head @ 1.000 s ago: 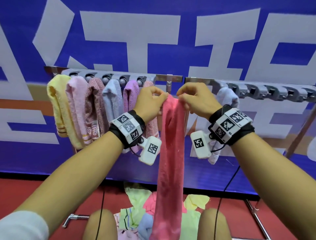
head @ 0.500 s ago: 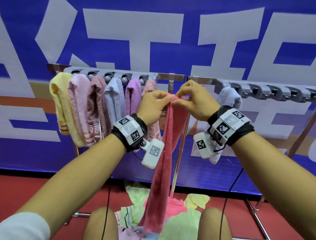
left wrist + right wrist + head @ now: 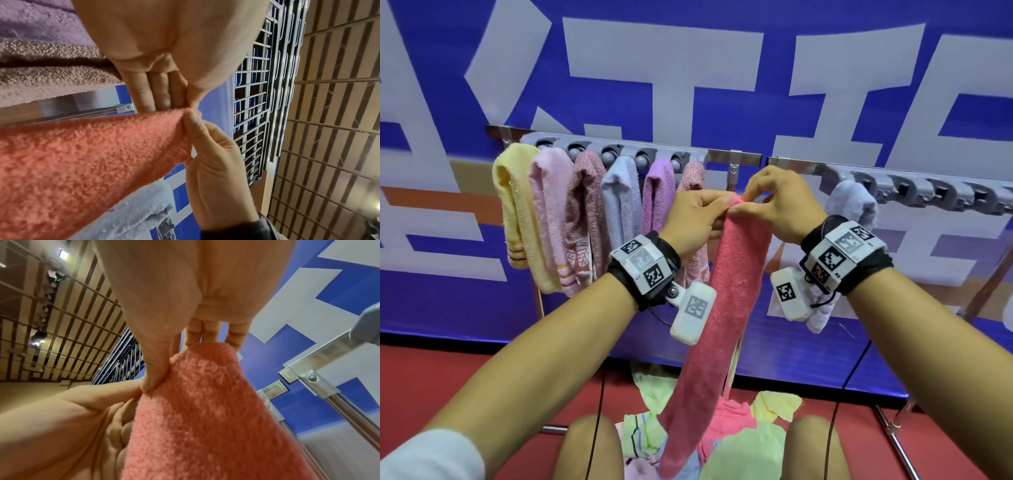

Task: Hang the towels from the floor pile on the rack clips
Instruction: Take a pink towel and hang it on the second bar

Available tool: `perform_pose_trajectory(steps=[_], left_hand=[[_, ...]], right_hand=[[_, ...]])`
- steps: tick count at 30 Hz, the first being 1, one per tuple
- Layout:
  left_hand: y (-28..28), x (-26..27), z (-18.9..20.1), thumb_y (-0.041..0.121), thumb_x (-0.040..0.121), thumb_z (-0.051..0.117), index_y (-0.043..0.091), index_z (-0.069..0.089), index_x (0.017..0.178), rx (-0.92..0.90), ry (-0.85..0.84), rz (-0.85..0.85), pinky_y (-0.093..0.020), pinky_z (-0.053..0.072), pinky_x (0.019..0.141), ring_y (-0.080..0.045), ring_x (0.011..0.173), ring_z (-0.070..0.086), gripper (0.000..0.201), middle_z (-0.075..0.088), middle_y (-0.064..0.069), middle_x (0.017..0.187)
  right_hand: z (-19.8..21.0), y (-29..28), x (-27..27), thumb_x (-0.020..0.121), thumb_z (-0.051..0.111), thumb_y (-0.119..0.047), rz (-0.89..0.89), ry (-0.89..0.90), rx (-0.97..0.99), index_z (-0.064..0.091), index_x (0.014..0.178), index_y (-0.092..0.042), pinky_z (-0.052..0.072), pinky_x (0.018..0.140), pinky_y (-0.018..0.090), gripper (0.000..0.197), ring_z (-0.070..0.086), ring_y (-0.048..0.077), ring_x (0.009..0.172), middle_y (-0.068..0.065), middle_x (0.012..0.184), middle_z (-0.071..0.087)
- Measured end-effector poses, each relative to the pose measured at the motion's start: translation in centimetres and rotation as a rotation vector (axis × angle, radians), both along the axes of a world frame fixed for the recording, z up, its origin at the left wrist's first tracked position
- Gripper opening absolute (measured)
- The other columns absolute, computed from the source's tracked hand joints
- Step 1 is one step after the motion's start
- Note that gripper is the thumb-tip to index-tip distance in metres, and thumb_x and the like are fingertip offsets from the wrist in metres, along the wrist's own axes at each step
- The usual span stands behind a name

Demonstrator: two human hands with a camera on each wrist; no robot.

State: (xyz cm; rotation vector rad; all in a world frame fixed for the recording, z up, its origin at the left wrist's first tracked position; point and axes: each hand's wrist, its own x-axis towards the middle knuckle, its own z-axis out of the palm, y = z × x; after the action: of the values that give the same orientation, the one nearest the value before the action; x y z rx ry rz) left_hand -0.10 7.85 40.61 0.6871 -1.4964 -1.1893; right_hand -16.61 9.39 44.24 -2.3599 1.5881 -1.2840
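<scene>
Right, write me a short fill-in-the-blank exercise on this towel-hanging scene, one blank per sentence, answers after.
1. Both hands pinch the top edge of the ____ towel.
2. On the left rack section, the towel farthest left is ____ in colour.
3. The right rack section holds just ____ hanging towel so far.
4. More towels lie in a pile on the red ____.

Missing words: pink; yellow; one; floor
</scene>
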Motion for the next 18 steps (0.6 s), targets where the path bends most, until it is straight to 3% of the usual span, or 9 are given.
perform_pose_trajectory(steps=[2, 6, 8, 10, 13, 14, 16, 18], left_hand=[[0.2, 0.1, 0.1, 0.014, 0.098, 0.057, 0.004, 0.072, 0.107, -0.008, 0.0, -0.008, -0.018, 0.05, 0.054, -0.002, 0.055, 0.06, 0.02, 0.068, 0.007, 0.064], [0.1, 0.4, 0.6, 0.01, 0.091, 0.068, 0.007, 0.072, 0.103, -0.048, -0.01, -0.052, -0.021, 0.055, 0.064, -0.012, 0.078, 0.072, 0.014, 0.075, -0.005, 0.088], [-0.4, 0.7, 1.2, 0.011, 0.089, 0.07, 0.008, 0.072, 0.102, 0.0, -0.028, -0.094, -0.022, 0.056, 0.064, -0.014, 0.076, 0.071, 0.013, 0.075, -0.008, 0.089], [-0.8, 1.0, 1.9, 0.011, 0.091, 0.067, 0.006, 0.07, 0.105, 0.045, -0.054, -0.166, -0.019, 0.054, 0.06, -0.007, 0.063, 0.068, 0.016, 0.074, -0.002, 0.074], [-1.0, 1.3, 2.7, 0.008, 0.095, 0.059, -0.003, 0.062, 0.12, 0.089, -0.081, -0.262, -0.013, 0.048, 0.054, 0.003, 0.044, 0.056, 0.028, 0.062, 0.008, 0.049], [-1.1, 1.3, 2.9, 0.009, 0.094, 0.059, -0.003, 0.062, 0.12, 0.093, -0.088, -0.278, -0.014, 0.048, 0.056, 0.003, 0.044, 0.056, 0.028, 0.062, 0.008, 0.05], [-1.3, 1.2, 3.2, 0.013, 0.092, 0.063, 0.003, 0.068, 0.112, 0.099, -0.094, -0.287, -0.019, 0.05, 0.062, -0.003, 0.059, 0.065, 0.023, 0.072, 0.004, 0.068], [-1.8, 1.0, 3.0, 0.015, 0.091, 0.066, 0.007, 0.071, 0.106, 0.1, -0.094, -0.273, -0.021, 0.053, 0.064, -0.008, 0.069, 0.068, 0.018, 0.074, 0.0, 0.081]], right_hand=[[0.0, 0.0, 0.2, 0.071, 0.085, -0.034, -0.009, -0.003, 0.0, 0.067, 0.066, -0.03, 0.047, 0.075, 0.027, 0.02, 0.059, 0.011, 0.084, -0.006, 0.091, 0.06], [0.7, 0.1, 0.4, 0.075, 0.082, -0.029, -0.05, 0.013, 0.004, 0.063, 0.061, -0.033, 0.044, 0.071, 0.025, 0.024, 0.058, 0.011, 0.082, -0.009, 0.088, 0.058], [1.2, 0.2, 0.5, 0.074, 0.083, -0.027, -0.076, 0.012, 0.024, 0.067, 0.063, -0.028, 0.042, 0.072, 0.024, 0.02, 0.057, 0.01, 0.082, -0.011, 0.088, 0.057], [1.5, 0.3, 0.6, 0.073, 0.083, -0.028, -0.113, 0.019, 0.027, 0.067, 0.061, -0.024, 0.045, 0.074, 0.027, 0.021, 0.058, 0.012, 0.083, -0.008, 0.088, 0.061], [1.8, 1.0, 0.6, 0.073, 0.081, -0.036, -0.169, 0.05, 0.025, 0.054, 0.05, -0.028, 0.049, 0.078, 0.034, 0.036, 0.061, 0.018, 0.082, 0.002, 0.087, 0.066], [1.9, 1.3, 0.7, 0.074, 0.079, -0.037, -0.177, 0.06, 0.024, 0.051, 0.049, -0.03, 0.049, 0.08, 0.036, 0.038, 0.062, 0.019, 0.082, 0.003, 0.086, 0.067], [1.8, 1.8, 0.8, 0.076, 0.075, -0.036, -0.189, 0.07, 0.01, 0.053, 0.051, -0.03, 0.049, 0.083, 0.04, 0.034, 0.063, 0.021, 0.083, 0.004, 0.085, 0.069], [1.8, 2.0, 0.9, 0.079, 0.075, -0.034, -0.19, 0.076, -0.005, 0.062, 0.055, -0.018, 0.048, 0.082, 0.042, 0.031, 0.063, 0.024, 0.082, 0.009, 0.083, 0.07]])
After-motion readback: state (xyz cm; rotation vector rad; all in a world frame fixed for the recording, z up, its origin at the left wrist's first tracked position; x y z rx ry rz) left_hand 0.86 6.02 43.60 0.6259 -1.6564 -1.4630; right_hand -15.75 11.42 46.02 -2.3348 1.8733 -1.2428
